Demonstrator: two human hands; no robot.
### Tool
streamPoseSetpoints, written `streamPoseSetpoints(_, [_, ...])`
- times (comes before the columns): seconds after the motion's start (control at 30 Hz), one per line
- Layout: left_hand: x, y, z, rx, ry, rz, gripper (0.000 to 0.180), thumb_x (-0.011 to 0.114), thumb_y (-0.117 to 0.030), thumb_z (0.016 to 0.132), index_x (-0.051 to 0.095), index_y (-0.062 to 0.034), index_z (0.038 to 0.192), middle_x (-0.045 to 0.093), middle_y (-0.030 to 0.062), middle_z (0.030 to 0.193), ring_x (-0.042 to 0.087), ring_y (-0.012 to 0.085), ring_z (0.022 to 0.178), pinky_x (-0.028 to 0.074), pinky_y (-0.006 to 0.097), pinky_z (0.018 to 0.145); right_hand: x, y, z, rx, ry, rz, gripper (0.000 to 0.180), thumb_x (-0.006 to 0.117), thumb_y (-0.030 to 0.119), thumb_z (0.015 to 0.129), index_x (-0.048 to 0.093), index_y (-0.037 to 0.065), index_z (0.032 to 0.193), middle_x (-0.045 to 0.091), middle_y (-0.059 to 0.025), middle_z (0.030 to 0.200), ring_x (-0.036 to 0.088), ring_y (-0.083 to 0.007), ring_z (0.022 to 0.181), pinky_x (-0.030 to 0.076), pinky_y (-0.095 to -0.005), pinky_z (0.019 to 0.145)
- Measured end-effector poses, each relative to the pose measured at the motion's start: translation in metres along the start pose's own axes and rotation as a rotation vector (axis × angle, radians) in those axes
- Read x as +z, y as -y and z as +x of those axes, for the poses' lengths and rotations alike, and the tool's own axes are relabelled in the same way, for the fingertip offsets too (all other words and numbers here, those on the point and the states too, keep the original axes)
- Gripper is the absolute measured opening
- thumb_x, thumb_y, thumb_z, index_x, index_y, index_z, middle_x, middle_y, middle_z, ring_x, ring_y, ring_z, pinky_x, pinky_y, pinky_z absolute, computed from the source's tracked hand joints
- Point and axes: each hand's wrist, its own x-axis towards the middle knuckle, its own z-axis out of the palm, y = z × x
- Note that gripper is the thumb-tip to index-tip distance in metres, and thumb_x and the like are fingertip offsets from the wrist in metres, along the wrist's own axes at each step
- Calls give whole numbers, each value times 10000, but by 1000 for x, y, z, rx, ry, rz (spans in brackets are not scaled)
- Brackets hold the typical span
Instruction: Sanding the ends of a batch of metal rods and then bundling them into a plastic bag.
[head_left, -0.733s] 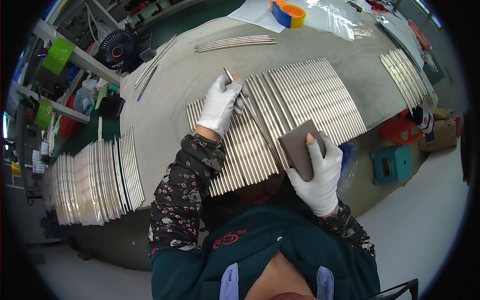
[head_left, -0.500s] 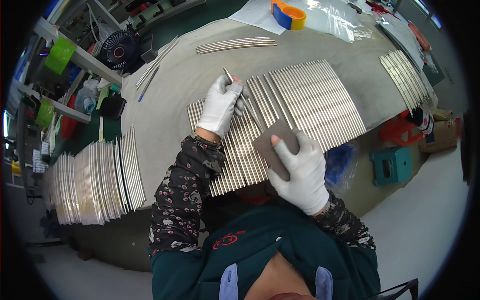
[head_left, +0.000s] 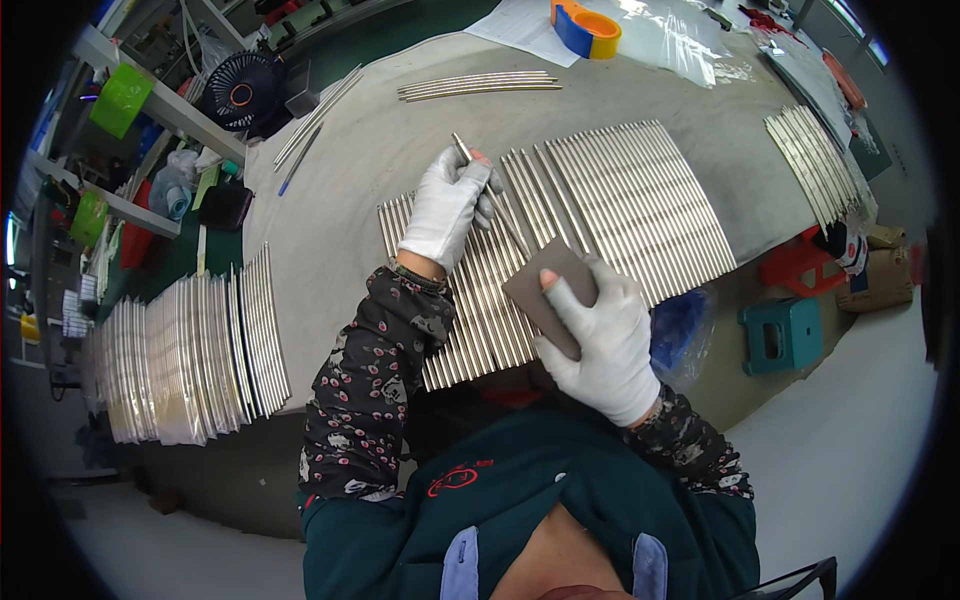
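Observation:
My left hand [head_left: 448,205], in a white glove, grips a thin metal rod [head_left: 492,190] that slants down toward my right hand. In the gloved fingers of my right hand [head_left: 605,335] sits a brown-grey sanding pad [head_left: 548,290], pressed against the rod's near end. Both hands hover over a wide row of shiny metal rods [head_left: 630,205] laid side by side on the grey table [head_left: 350,170].
More rod batches lie at the table's left end [head_left: 190,345], far right [head_left: 815,165] and back [head_left: 480,85]. A blue-orange tape dispenser [head_left: 585,25] and clear plastic sit at the back. A black fan [head_left: 240,90], a teal stool [head_left: 780,335] and a red stool stand on the floor.
My right hand with the pad has moved left and up along the rod, toward my left hand. The left hand has stayed in place.

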Motion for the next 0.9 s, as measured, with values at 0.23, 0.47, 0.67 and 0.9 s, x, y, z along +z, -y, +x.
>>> streamPoseSetpoints(0.23, [0, 2, 1, 10, 9, -11, 188, 519, -185, 954, 486, -29, 1054, 587, 29, 777, 493, 51, 499, 422, 173, 428, -4, -2, 0, -24, 23, 69, 605, 718, 249, 650, 574, 96, 1216, 485, -250, 1127, 480, -383, 970, 423, -465, 842])
streamPoseSetpoints(0.47, [-4, 4, -1, -17, -28, -5, 187, 522, -193, 954, 486, -35, 1047, 586, 28, 759, 492, 52, 496, 431, 186, 438, -9, -9, 2, -24, -72, -55, 597, 723, 287, 654, 569, 123, 1206, 499, -261, 1112, 515, -360, 918, 467, -425, 756])
streamPoseSetpoints(0.67, [-1, 1, -1, -15, -33, 4, 192, 522, -187, 953, 489, -26, 1051, 590, 34, 762, 504, 56, 498, 440, 187, 439, -14, -32, 3, 146, -115, -149, 597, 719, 220, 646, 577, 87, 1211, 473, -252, 1167, 496, -354, 967, 429, -444, 835])
streamPoseSetpoints(0.9, [0, 2, -1, -6, -33, -2, 187, 528, -184, 951, 494, -23, 1041, 591, 36, 760, 503, 52, 489, 440, 182, 429, -12, -42, 1, 130, -176, -222, 560, 720, 270, 654, 595, 108, 1176, 490, -257, 1121, 520, -368, 903, 465, -430, 774])
